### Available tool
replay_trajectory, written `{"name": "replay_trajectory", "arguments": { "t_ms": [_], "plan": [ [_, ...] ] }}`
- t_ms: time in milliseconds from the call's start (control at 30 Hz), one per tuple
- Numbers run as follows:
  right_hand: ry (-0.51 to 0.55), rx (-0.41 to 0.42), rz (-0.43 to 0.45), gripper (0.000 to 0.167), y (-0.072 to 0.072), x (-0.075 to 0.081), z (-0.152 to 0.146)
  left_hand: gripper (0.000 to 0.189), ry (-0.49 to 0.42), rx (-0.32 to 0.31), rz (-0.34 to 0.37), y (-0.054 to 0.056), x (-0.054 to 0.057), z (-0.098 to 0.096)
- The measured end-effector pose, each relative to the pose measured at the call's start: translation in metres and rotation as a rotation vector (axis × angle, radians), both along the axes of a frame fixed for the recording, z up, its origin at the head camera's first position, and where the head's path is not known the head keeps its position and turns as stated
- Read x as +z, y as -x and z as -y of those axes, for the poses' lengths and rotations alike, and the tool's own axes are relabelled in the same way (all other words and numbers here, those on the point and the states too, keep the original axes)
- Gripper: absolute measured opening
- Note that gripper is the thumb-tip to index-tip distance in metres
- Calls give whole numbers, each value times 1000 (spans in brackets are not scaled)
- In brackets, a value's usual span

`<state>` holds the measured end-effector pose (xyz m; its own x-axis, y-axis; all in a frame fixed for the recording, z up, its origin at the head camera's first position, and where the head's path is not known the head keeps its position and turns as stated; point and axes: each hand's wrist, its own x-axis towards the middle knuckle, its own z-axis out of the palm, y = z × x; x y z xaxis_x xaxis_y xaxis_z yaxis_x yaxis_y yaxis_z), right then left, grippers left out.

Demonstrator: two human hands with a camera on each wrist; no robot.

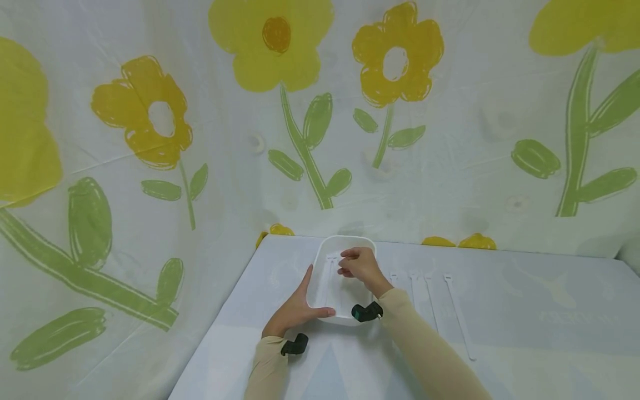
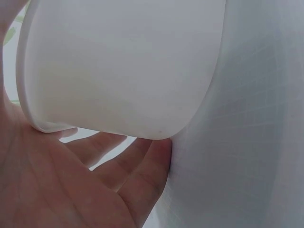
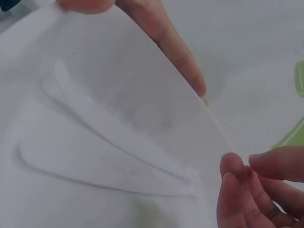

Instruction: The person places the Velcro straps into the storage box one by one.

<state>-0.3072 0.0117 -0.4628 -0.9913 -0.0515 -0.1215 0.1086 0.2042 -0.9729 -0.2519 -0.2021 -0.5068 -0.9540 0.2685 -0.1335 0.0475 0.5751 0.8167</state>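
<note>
A white plastic box (image 1: 344, 319) with rounded corners stands on the table, its open top facing up. My left hand (image 1: 295, 305) holds it at the near left corner, thumb over the near rim and fingers along the outer side wall (image 2: 128, 71). Inside lie thin white cable ties (image 1: 327, 278), their heads toward the far end; two strips show in the right wrist view (image 3: 118, 142). My right hand (image 1: 362, 266) hovers over the right part of the box, fingers loosely bent and thumb close to the fingertips (image 3: 232, 164), with nothing visible between them.
Several more white cable ties (image 1: 460, 316) lie roughly side by side on the white table (image 1: 550, 333), right of the box, partly behind the right forearm. A flower-printed curtain (image 1: 450, 139) hangs behind the table and on its left.
</note>
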Motion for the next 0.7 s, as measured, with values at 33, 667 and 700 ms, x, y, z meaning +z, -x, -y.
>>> {"name": "replay_trajectory", "arguments": {
  "t_ms": [33,667,700],
  "plan": [
    [3,1,-5,32,-1,1,-1,133,2,2,0,0,-1,0],
    [-34,4,-123,34,-38,38,-51,135,-18,-2,-23,0,1,0],
    [-43,-1,-128,34,-40,39,-55,135,-23,-3,-25,0,2,0]
  ]
}}
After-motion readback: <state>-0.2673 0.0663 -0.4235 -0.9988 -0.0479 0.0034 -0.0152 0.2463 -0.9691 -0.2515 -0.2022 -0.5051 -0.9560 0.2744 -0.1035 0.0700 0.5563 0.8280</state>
